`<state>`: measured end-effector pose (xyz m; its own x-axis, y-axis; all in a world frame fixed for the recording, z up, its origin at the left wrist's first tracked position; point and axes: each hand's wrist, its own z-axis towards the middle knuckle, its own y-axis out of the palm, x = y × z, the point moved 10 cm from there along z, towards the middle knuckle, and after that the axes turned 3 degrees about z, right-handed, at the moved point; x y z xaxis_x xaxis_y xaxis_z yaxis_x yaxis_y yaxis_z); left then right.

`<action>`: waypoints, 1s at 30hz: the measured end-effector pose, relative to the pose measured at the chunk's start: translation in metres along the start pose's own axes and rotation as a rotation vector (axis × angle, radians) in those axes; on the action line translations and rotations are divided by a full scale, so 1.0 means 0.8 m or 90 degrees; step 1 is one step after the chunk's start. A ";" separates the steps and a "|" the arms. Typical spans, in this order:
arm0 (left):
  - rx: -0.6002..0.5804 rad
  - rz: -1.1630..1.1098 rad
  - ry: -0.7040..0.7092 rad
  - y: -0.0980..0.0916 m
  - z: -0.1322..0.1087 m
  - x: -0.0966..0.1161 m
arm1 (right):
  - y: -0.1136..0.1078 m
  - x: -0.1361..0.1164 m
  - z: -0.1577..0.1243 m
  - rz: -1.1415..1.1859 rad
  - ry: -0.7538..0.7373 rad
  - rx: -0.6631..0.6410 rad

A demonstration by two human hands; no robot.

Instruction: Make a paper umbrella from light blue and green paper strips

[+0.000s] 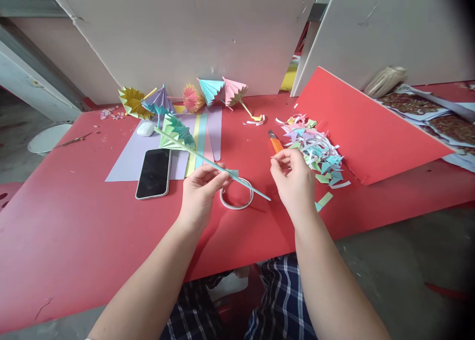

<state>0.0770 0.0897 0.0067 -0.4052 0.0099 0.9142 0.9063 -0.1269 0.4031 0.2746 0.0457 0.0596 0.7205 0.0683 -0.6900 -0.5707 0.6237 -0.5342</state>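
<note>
My left hand (202,189) is closed around a thin rolled-paper stick (256,189), pale green at its far end and light blue toward the near end. A folded green paper umbrella top (176,132) sits by the stick's far end; whether the two are joined I cannot tell. My right hand (295,176) is raised to the right of the stick's tip, thumb and fingers pinched together; anything between them is too small to name. Just below the stick lies a white roll of tape (236,206). An orange utility knife (275,143) rests behind my right fingers.
Several pleated paper umbrellas (211,91) line the back of the red table (92,231). Left are a phone (153,174), a white mouse (146,128) and coloured paper sheets (126,157). Paper scraps (315,147) are heaped at right, against a tilted red board (367,127).
</note>
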 end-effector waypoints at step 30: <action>0.033 -0.013 -0.023 -0.015 0.008 -0.003 | 0.064 -0.062 -0.051 0.079 -0.132 -0.197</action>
<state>0.0682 0.0975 -0.0001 -0.4198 0.0483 0.9063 0.9034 -0.0740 0.4224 0.1937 0.0424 0.0461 0.6848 0.3047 -0.6620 -0.7275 0.3387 -0.5967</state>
